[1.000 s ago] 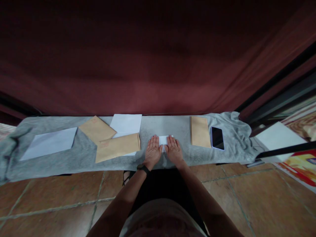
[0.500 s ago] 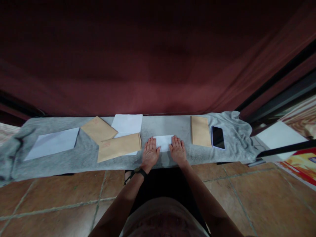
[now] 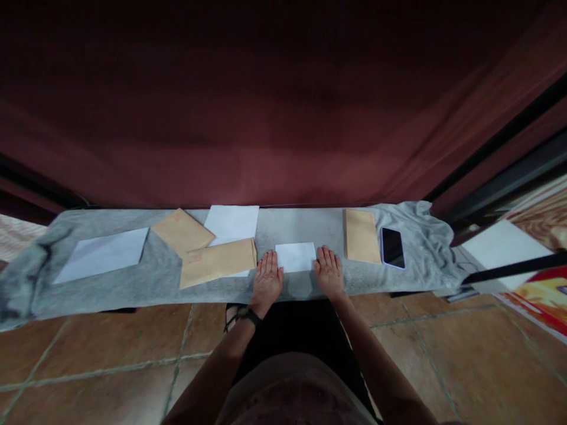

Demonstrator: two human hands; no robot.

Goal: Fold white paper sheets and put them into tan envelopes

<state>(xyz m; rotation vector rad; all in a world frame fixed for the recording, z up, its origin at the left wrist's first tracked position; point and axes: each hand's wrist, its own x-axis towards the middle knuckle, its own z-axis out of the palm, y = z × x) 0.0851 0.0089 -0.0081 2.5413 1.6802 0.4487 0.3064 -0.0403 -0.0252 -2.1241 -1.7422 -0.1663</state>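
A small folded white paper (image 3: 295, 257) lies flat on the grey cloth (image 3: 310, 227) that covers a long low bench in front of me. My left hand (image 3: 267, 278) rests flat on the cloth at the paper's left edge, fingers stretched out, a dark band on its wrist. At the paper's right edge lies my right hand (image 3: 328, 272), also flat with fingers extended. Neither hand holds anything.
Left of my hands lie two tan envelopes (image 3: 218, 261) (image 3: 182, 231) over white sheets (image 3: 231, 221), and another white sheet (image 3: 104, 254) farther left. A third tan envelope (image 3: 361, 235) and a dark phone (image 3: 392, 247) lie to the right. A maroon curtain hangs behind; tiled floor below.
Both hands slid apart from the middle of the folded paper to its left and right edges, uncovering it. The paper now shows whole and flat.
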